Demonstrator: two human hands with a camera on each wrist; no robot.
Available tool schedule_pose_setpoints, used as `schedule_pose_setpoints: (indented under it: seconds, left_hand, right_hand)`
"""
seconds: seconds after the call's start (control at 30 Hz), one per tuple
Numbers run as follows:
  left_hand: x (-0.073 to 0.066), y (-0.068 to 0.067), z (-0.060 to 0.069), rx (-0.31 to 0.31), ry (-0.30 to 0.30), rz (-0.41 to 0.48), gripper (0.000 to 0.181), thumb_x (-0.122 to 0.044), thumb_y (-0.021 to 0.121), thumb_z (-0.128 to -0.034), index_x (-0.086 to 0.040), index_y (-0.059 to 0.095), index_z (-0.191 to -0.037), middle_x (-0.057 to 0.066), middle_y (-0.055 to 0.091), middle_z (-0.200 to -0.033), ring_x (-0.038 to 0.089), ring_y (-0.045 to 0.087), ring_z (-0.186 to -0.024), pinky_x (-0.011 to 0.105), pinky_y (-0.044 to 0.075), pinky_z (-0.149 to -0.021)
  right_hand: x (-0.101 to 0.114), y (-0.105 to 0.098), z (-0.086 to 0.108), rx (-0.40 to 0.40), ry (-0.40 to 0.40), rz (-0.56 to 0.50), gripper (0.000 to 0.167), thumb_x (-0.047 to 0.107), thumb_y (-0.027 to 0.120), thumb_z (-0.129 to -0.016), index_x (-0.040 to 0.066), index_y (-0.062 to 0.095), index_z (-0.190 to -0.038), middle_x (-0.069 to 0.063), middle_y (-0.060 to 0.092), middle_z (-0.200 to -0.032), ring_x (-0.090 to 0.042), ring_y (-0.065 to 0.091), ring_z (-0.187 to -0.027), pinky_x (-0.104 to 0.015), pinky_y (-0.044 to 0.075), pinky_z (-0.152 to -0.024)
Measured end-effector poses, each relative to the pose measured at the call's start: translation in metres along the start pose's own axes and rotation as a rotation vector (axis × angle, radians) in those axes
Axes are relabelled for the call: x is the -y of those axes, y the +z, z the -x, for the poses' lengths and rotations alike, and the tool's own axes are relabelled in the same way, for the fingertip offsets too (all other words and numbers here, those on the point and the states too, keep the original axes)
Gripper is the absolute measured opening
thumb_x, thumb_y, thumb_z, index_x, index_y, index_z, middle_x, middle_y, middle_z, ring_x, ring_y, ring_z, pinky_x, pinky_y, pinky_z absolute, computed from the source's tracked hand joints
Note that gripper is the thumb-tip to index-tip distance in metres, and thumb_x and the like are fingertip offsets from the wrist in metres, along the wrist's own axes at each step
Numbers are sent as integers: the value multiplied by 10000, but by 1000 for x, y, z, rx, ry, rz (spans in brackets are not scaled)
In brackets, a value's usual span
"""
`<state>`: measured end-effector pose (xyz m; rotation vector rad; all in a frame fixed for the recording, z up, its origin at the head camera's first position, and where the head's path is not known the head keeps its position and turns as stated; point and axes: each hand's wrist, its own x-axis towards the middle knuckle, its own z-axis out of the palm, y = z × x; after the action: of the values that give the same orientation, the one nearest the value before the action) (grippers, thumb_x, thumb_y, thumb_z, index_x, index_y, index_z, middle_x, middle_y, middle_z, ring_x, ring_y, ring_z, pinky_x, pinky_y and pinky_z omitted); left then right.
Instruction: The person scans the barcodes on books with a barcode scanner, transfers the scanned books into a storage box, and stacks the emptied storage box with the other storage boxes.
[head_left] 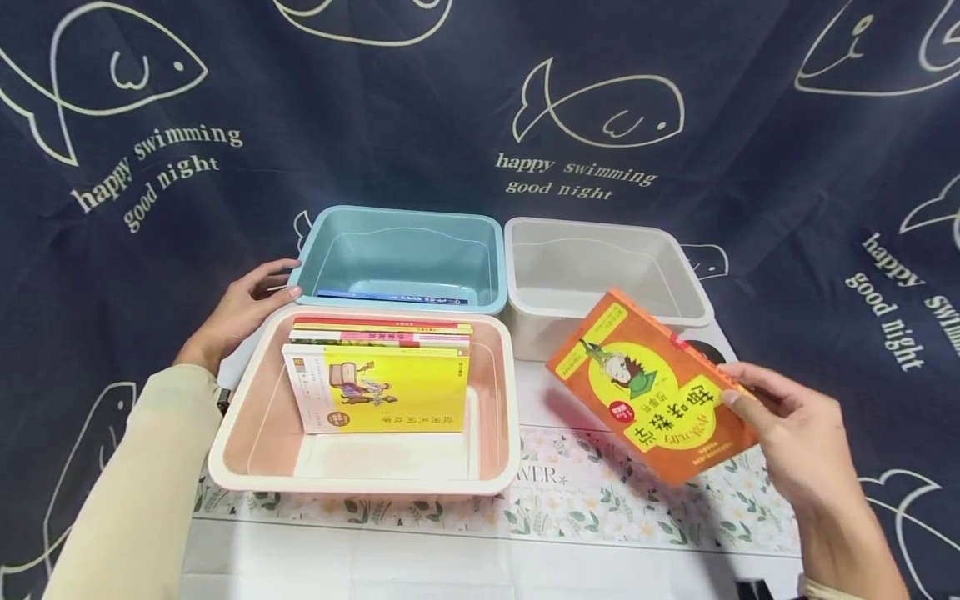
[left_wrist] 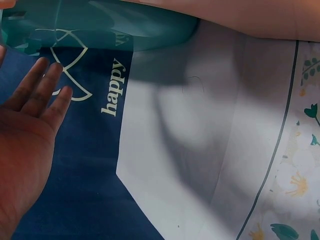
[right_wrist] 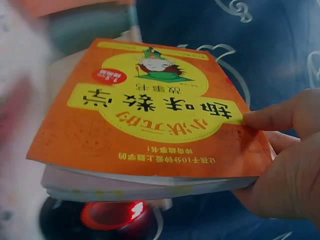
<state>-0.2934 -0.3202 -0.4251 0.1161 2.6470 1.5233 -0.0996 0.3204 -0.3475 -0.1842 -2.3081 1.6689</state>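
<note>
My right hand [head_left: 802,433] grips an orange book [head_left: 652,392] by its edge, thumb on the cover, tilted in the air right of the pink bin. In the right wrist view the orange book [right_wrist: 155,110] shows a yellow title panel, a cartoon figure and pale page edges underneath. My left hand [head_left: 243,308] is at the left rim of the blue bin [head_left: 405,215], fingertips touching it. The left wrist view shows that hand's [left_wrist: 27,130] fingers extended. Inside the pink bin [head_left: 232,450], several books stand in a row, a yellow-and-white book [head_left: 397,396] in front.
A blue-spined book [head_left: 390,297] lies low in the blue bin. To its right stands a grey bin [head_left: 600,223]. Behind the orange book is a dark round object [head_left: 708,352] with a red glow [right_wrist: 115,214]. A floral-banded white cloth [head_left: 600,500] covers the table; a navy fish-print curtain hangs behind.
</note>
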Motion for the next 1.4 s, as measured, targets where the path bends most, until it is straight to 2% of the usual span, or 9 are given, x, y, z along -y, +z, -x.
schedule_pose_setpoints:
  seconds: [0.13,0.27,0.47,0.57,0.67,0.8,1.07,1.4]
  left_hand:
    - [0,-1,0,-1,5,-5,694,-457,647,-1007,-273,351,-1607,229,395,-1621,464,443,-1447,667,376,-1151]
    - [1,0,0,-1,5,0,686,-449,638,-1014,-275,346,-1610,224,396,-1622,451,448,-1445,656,389,-1147]
    - [2,0,0,-6,-5,5,681,-425,636,-1021,-267,340,-1613,221,397,-1622,445,456,-1439,651,394,-1146]
    - [2,0,1,-8,-8,4,678,-423,642,-1018,-264,348,-1608,219,398,-1622,446,451,-1443,654,391,-1147]
    - [2,0,1,-8,-8,5,684,-421,645,-1016,-258,346,-1610,219,399,-1623,448,446,-1450,651,395,-1146]
    - [1,0,0,-7,-8,14,694,-414,650,-1015,-246,341,-1613,222,389,-1629,459,422,-1467,658,383,-1151]
    - [0,1,0,0,-25,26,707,-417,655,-1010,-252,331,-1616,223,373,-1637,464,407,-1475,663,376,-1153]
    - [-3,1,1,-1,-27,24,708,-413,655,-1011,-249,329,-1618,219,370,-1641,466,399,-1483,664,370,-1158]
  right_hand:
    - [26,4,-16,53,-86,-128,254,-105,682,-921,37,759,-1117,66,772,-901,-47,713,-711,-187,587,-599]
    - [54,13,-33,63,-134,-90,240,-91,678,-928,24,754,-1124,56,767,-895,-62,713,-692,-186,590,-606]
    - [89,35,-64,95,-190,-170,229,-97,678,-919,20,774,-1092,24,775,-879,-88,714,-722,-165,587,-661]
    - [103,51,-78,97,-197,-156,223,-78,687,-919,35,784,-1087,22,771,-855,-100,711,-729,-166,587,-674]
    - [115,68,-91,110,-219,-194,231,-97,686,-905,22,787,-1075,8,764,-830,-111,691,-725,-167,578,-676]
    - [128,92,-106,145,-228,-217,250,-114,673,-896,27,793,-1065,5,760,-839,-120,673,-735,-172,564,-688]
    - [147,140,-131,189,-218,-101,239,-82,667,-924,32,780,-1100,14,739,-888,-144,658,-796,-189,574,-701]
    - [154,199,-162,315,-210,-64,270,-63,619,-956,47,756,-1161,-62,725,-1014,-200,659,-909,-235,573,-755]
